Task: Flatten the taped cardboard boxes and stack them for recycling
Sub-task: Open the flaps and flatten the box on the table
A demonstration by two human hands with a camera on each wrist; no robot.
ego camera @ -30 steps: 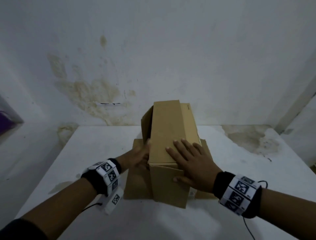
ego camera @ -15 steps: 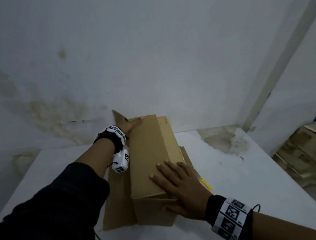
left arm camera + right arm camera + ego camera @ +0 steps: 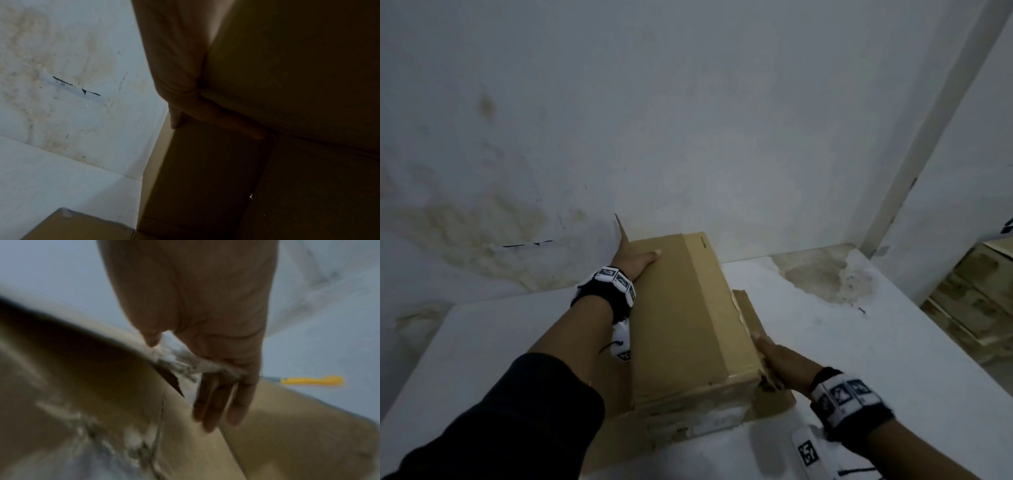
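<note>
A long brown cardboard box (image 3: 681, 308) lies on a flattened sheet of cardboard (image 3: 774, 406) on the white table (image 3: 876, 359). My left hand (image 3: 635, 257) holds the box's far left corner, thumb on top; the left wrist view shows its fingers (image 3: 236, 123) bent round a cardboard edge. My right hand (image 3: 780, 359) lies against the box's right side near the front corner. In the blurred right wrist view its fingers (image 3: 218, 402) are straight and point down beside torn tape on the box (image 3: 82, 369).
A yellow utility knife (image 3: 312, 380) lies on the table just right of the cardboard. A stained wall stands close behind the box. Past the table's right edge sits a stack of brown material (image 3: 979, 301) on the floor.
My right hand has slid off the top of the box down to its right side. The left hand stays at the far left corner. The view has moved in closer.
</note>
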